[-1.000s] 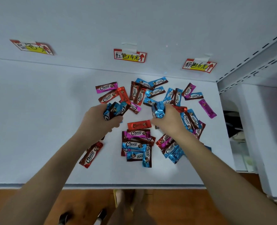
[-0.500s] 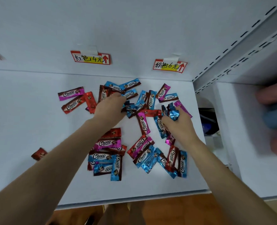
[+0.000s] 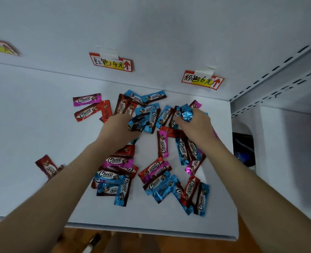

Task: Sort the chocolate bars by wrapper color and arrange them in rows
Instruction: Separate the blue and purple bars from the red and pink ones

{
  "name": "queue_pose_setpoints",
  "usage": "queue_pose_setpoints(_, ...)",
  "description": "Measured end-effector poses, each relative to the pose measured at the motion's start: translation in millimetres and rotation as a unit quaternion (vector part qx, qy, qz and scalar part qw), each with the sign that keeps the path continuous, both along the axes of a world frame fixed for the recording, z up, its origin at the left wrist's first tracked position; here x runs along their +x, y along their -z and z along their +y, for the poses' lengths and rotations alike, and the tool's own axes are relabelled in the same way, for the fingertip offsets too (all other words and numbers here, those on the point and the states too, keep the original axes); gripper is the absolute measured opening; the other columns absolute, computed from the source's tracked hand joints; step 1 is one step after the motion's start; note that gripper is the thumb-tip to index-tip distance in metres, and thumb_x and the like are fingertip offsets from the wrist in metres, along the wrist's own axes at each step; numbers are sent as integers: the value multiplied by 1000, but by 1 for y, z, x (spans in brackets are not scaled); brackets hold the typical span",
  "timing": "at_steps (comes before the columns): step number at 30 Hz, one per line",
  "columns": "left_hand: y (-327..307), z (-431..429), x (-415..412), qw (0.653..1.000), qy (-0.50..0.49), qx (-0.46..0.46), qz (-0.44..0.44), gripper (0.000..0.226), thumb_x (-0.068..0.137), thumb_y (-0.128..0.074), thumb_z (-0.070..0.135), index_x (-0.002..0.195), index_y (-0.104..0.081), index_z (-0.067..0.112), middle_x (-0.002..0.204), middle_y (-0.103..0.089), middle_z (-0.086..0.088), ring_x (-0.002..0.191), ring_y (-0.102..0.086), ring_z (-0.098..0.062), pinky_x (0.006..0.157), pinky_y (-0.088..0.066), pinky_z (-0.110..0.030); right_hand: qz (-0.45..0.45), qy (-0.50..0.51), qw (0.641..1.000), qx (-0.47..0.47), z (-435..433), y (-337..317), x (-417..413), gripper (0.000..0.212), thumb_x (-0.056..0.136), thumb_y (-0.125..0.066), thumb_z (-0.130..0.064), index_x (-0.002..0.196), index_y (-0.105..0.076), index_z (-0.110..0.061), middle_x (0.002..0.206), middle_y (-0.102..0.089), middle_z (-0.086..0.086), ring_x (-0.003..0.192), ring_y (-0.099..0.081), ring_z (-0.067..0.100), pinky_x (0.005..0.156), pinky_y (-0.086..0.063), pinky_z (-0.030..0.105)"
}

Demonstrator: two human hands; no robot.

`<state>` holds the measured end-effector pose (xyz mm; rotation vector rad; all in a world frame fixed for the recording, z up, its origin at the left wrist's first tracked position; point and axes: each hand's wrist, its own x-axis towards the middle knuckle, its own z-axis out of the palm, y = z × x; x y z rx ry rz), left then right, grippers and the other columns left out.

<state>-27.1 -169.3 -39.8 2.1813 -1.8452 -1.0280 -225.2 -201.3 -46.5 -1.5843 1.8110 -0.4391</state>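
Observation:
Several Choco bars in blue, red and pink wrappers lie mixed in a loose pile point(image 3: 156, 172) on a white shelf point(image 3: 32, 125). My left hand point(image 3: 117, 129) grips a bunch of blue bars point(image 3: 137, 124) over the pile's back part. My right hand point(image 3: 196, 125) grips another bunch of blue bars point(image 3: 185, 113) near the back right corner. A pink bar point(image 3: 86, 99) and a red bar point(image 3: 86, 112) lie apart at the back left. One red bar point(image 3: 46, 166) lies alone at the left, partly behind my left forearm.
Three price labels are taped to the back wall: a red-colour label point(image 3: 111, 62), a pink-colour label point(image 3: 203, 80) and a blurred label point(image 3: 2, 47) at far left. A grey slotted upright point(image 3: 278, 84) bounds the shelf on the right. The shelf's front edge point(image 3: 151, 229) runs below the pile.
The camera has swung a little left and closer. My right hand has moved up toward the back right corner with its blue bars. My left hand stays over the back of the pile.

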Motion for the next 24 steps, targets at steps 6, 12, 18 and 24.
queue_pose_setpoints(6, -9, 7, 0, 987, -118, -58, 92, 15, 83, -67, 18, 91, -58, 9, 71, -56, 4, 62, -51, -6, 51, -38, -18, 171, -72, 983, -2, -10, 1, 13, 31, 87, -61, -34, 92, -46, -7, 80, -49, 2, 74, -49, 20, 59, -34, 30)
queue_pose_setpoints(12, -1, -9, -25, 978, -138, -29, 157, 23, 87, -63, 12, 106, -56, 3, 87, -64, -6, 74, -66, -22, 68, -58, -37, 22, -11, 999, 40, -12, -1, 11, 26, 80, -64, -12, 99, -48, -4, 79, -48, 1, 76, -50, 17, 53, -36, 24)
queue_pose_setpoints(18, 6, -20, -45, 998, -65, -11, 12, 28, 86, -66, 28, 91, -45, 9, 76, -48, 0, 72, -50, -17, 49, -38, -22, -106, 36, 994, -9, 6, -20, -10, 21, 79, -59, -6, 68, -44, -15, 62, -46, -4, 53, -40, 7, 42, -30, 11)
queue_pose_setpoints(24, 4, -18, -42, 995, -97, -8, 36, 32, 85, -67, 21, 109, -57, 3, 89, -54, -5, 78, -54, -19, 62, -49, -31, -120, 19, 993, 3, 16, -26, -17, 19, 83, -57, -10, 74, -46, -23, 67, -50, -6, 58, -46, 5, 46, -34, 9)
